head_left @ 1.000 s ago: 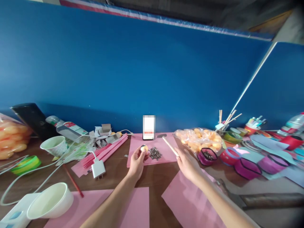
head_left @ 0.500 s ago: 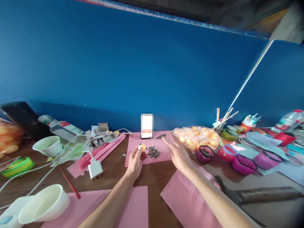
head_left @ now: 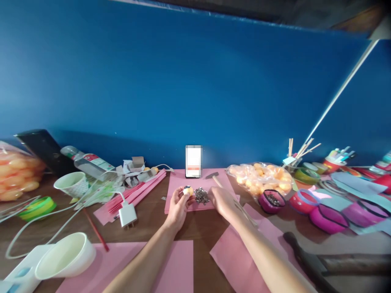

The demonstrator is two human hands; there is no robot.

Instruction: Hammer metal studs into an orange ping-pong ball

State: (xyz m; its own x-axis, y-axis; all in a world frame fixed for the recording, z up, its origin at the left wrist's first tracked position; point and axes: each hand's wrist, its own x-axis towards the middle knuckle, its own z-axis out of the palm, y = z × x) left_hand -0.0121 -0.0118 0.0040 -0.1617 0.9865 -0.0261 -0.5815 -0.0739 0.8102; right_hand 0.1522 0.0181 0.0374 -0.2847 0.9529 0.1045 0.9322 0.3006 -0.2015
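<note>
My left hand (head_left: 179, 207) pinches a ping-pong ball (head_left: 190, 190), orange-yellow with a dark and white patch on its upper left. Close to its right lies a heap of small shiny metal pieces (head_left: 201, 196) on a stack of pink sheets (head_left: 180, 179). At the heap's right edge is my right hand (head_left: 224, 201), its fingers curled down and their tips hidden. Whatever they may grip does not show. A hammer (head_left: 211, 175) with a dark head lies behind that hand, its pale handle running partly out of sight beneath it.
A phone (head_left: 193, 162) stands against the blue wall. To the right are a bag of orange balls (head_left: 262, 175), a purple container (head_left: 271, 201) of metal pieces and a large dark-handled tool (head_left: 351, 262). A white bowl (head_left: 65, 256) and a charger (head_left: 127, 213) stand left.
My right hand has moved left and down from beside the hammer handle to the metal pieces, and its fingers have curled. My left hand still holds the ball. The view has shifted slightly.
</note>
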